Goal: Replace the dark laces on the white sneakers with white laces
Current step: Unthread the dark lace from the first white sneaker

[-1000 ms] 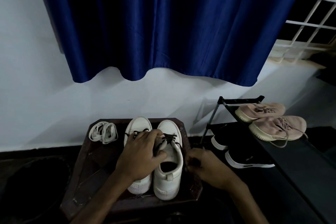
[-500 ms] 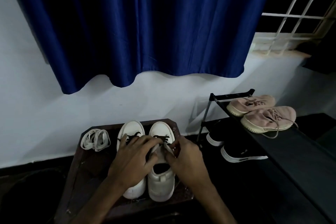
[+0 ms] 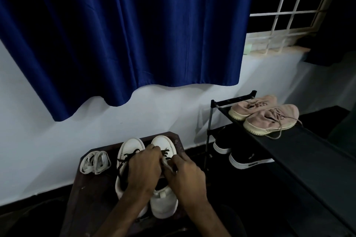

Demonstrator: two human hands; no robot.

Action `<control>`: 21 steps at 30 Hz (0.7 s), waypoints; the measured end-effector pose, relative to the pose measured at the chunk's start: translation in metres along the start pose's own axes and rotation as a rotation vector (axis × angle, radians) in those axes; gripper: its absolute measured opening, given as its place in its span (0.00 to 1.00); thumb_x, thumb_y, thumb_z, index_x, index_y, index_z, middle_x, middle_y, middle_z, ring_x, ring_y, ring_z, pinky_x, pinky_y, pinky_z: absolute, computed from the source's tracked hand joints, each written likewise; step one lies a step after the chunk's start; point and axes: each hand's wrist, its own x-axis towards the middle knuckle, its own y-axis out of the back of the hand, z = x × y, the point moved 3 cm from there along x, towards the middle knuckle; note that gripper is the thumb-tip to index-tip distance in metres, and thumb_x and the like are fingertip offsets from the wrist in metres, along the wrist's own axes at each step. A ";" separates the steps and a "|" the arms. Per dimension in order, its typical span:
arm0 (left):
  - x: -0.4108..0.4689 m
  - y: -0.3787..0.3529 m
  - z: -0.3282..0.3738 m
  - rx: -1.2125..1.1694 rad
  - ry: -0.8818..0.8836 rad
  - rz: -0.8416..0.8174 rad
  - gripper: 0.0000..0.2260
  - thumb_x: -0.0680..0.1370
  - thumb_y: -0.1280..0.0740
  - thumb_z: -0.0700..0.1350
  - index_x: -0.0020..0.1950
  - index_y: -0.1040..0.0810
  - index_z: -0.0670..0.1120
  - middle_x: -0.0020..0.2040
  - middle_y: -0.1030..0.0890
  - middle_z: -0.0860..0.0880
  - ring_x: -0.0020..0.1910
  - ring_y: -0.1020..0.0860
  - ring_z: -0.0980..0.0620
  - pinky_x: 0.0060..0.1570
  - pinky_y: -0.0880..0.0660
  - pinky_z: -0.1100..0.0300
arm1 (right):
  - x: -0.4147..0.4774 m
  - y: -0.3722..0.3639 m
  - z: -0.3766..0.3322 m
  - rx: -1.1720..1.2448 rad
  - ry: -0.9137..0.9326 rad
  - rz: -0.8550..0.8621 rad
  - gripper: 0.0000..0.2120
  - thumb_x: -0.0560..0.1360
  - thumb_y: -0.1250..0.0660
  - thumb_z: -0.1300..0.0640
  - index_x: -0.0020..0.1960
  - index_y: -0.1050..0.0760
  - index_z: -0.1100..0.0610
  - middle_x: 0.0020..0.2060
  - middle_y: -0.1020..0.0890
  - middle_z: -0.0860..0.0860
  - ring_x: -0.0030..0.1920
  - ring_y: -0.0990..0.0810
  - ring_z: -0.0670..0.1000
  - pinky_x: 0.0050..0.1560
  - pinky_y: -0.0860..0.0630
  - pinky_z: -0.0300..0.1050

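Two white sneakers stand side by side on a dark wooden stool point(image 3: 92, 198), toes towards the wall. The left sneaker point(image 3: 129, 147) still carries its dark lace point(image 3: 127, 157). My left hand point(image 3: 143, 169) lies over the right sneaker point(image 3: 163, 204), fingers curled at its lacing. My right hand point(image 3: 185, 176) pinches the dark lace of that shoe near the tongue. A bundle of white laces point(image 3: 95, 161) lies on the stool, left of the shoes.
A black shoe rack point(image 3: 300, 152) stands to the right, with pink sneakers point(image 3: 269, 119) on top and black shoes point(image 3: 248, 158) below. A blue curtain point(image 3: 125, 31) hangs above against the white wall. A barred window point(image 3: 289, 5) is at top right.
My right hand came in from the stool's right edge to the right sneaker's lacing. My left hand shifted forward over the laces. The camera view swung to the right.
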 end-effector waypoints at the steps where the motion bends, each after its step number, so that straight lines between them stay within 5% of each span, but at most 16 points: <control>1: 0.001 -0.002 0.000 0.013 -0.010 0.009 0.06 0.78 0.38 0.44 0.50 0.22 0.50 0.52 0.21 0.50 0.49 0.19 0.48 0.45 0.25 0.53 | 0.001 0.001 0.000 -0.015 0.004 -0.004 0.15 0.78 0.42 0.39 0.46 0.30 0.51 0.50 0.25 0.48 0.46 0.20 0.55 0.42 0.25 0.49; 5: 0.010 -0.002 0.000 0.032 -0.002 -0.046 0.06 0.77 0.40 0.43 0.51 0.24 0.48 0.54 0.21 0.50 0.54 0.21 0.48 0.50 0.27 0.54 | 0.001 0.004 -0.004 -0.049 -0.018 -0.009 0.17 0.80 0.46 0.39 0.51 0.29 0.51 0.53 0.24 0.48 0.50 0.20 0.55 0.40 0.32 0.47; 14: 0.021 0.015 -0.030 -0.486 0.308 0.057 0.04 0.76 0.32 0.43 0.41 0.25 0.46 0.41 0.18 0.49 0.47 0.20 0.44 0.48 0.25 0.52 | -0.002 0.005 -0.010 -0.097 -0.049 0.023 0.14 0.81 0.45 0.46 0.58 0.28 0.52 0.59 0.25 0.49 0.52 0.19 0.56 0.42 0.31 0.48; 17: 0.016 0.018 -0.014 -0.409 0.109 0.063 0.08 0.76 0.36 0.41 0.50 0.29 0.53 0.43 0.18 0.55 0.46 0.20 0.48 0.47 0.24 0.50 | -0.001 0.002 -0.012 -0.108 -0.031 0.116 0.11 0.78 0.39 0.46 0.52 0.25 0.52 0.52 0.22 0.49 0.44 0.17 0.55 0.35 0.32 0.47; 21: 0.021 0.031 -0.001 -0.120 -0.135 -0.046 0.13 0.79 0.36 0.46 0.62 0.24 0.57 0.58 0.23 0.57 0.59 0.25 0.53 0.55 0.28 0.57 | 0.003 -0.009 -0.006 -0.182 -0.036 0.170 0.14 0.64 0.23 0.45 0.35 0.27 0.49 0.33 0.23 0.46 0.22 0.24 0.49 0.23 0.44 0.40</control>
